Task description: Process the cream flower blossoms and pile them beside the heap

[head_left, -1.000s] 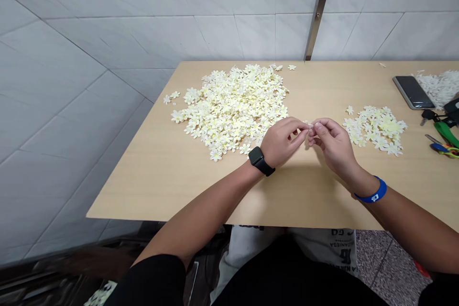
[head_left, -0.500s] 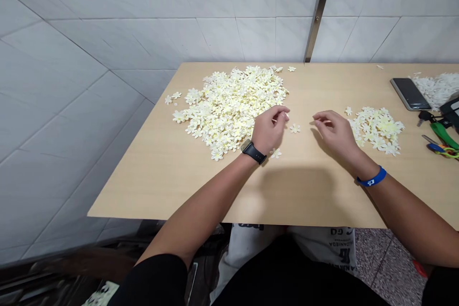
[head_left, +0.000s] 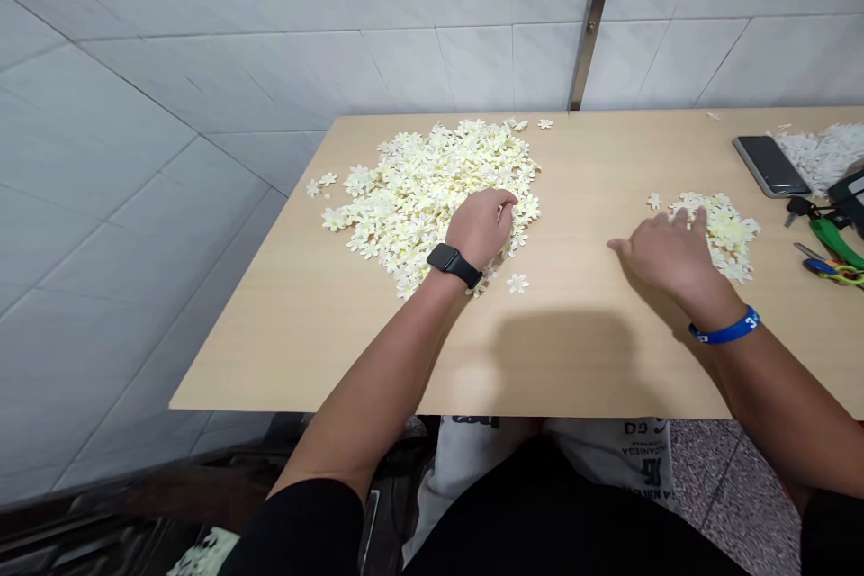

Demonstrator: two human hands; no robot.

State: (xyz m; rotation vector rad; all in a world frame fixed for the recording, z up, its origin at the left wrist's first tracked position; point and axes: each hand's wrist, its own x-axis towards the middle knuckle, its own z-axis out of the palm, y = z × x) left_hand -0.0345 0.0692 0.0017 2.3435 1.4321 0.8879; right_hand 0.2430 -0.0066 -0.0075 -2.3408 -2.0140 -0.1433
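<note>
On wooden bench [head_left: 573,351] | left hand [head_left: 481,227] curled on big heap of cream fabric flowers [head_left: 418,184], grip unclear | right hand [head_left: 668,256] open on smaller heap [head_left: 725,229] | flowers seem light, soft: pinch petal

Left hand [head_left: 481,229] fingertips hidden against pile [head_left: 411,189]; grip unreadable. White heap [head_left: 816,153], green tool [head_left: 835,243] cropped at right edge.

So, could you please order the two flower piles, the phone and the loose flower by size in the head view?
1. left flower pile
2. right flower pile
3. phone, nearly the same
4. loose flower
</note>
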